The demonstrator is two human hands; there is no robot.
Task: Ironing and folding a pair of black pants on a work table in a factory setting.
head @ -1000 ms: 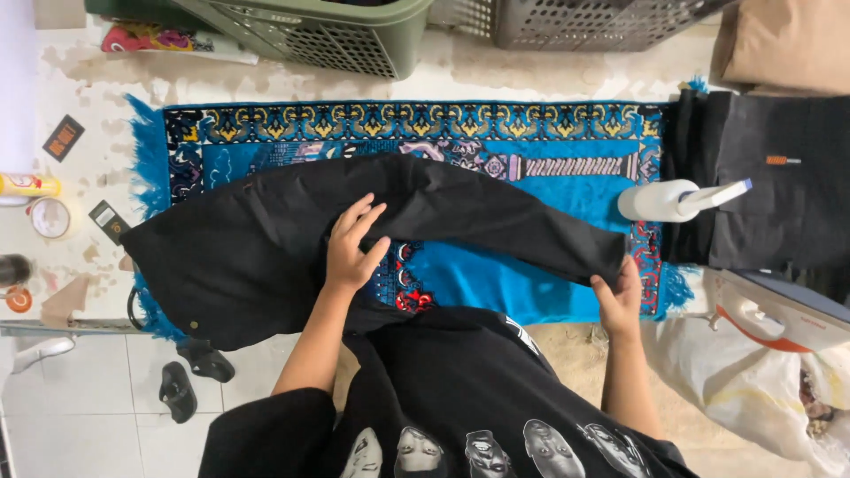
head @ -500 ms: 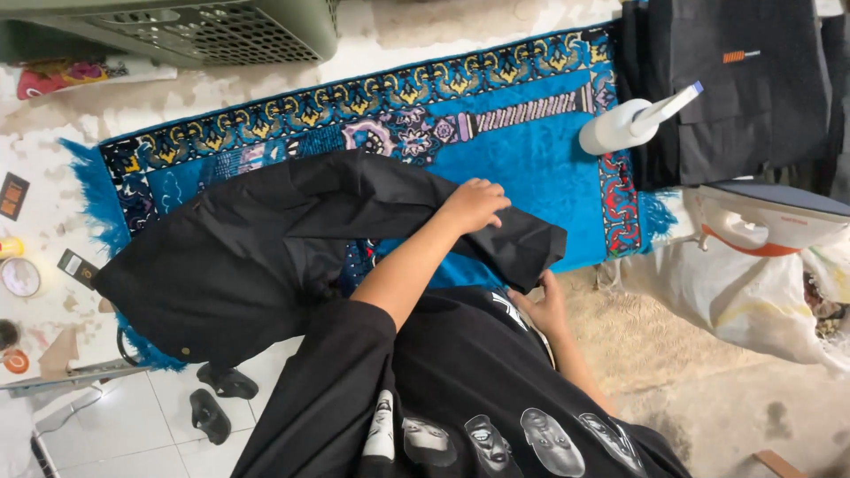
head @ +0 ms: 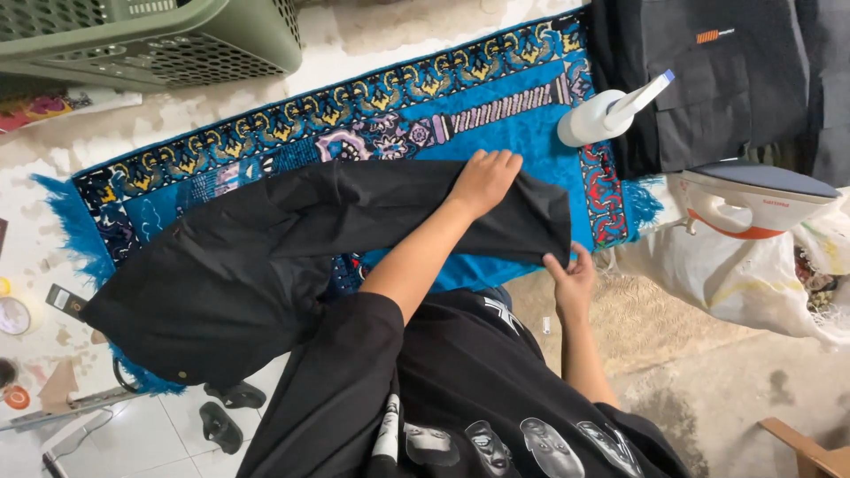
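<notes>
- Nearest you, at 6 o'clock: your own black printed shirt fills the lower frame; both of your forearms reach out from it.
- Your right hand (head: 571,276), at about 4 o'clock of the garment, pinches the lower corner of the black trouser leg, fingers closed on the hem.
- Your left hand (head: 485,180), crossing over to 1 o'clock of the right one, lies flat on the cloth, fingers extended and together, pressing rather than gripping.
- One pair of black trousers (head: 266,265) lies across the blue patterned rug (head: 531,133), waist toward 8 o'clock, leg end toward 3 o'clock under your hands.
- Progress, as a judgement: the legs appear laid one upon the other and roughly smoothed; the leg end is gathered at your hands, and the waist part is not yet folded.
- Beyond, at 2 o'clock: one white spray bottle (head: 602,113) stands on the rug edge; one iron (head: 753,196), white with orange trim, rests on a pale bag (head: 735,274).
- Farthest: dark folded garments (head: 708,80) at 1 o'clock, count unclear; one green laundry basket (head: 150,40) at 11 o'clock.
</notes>
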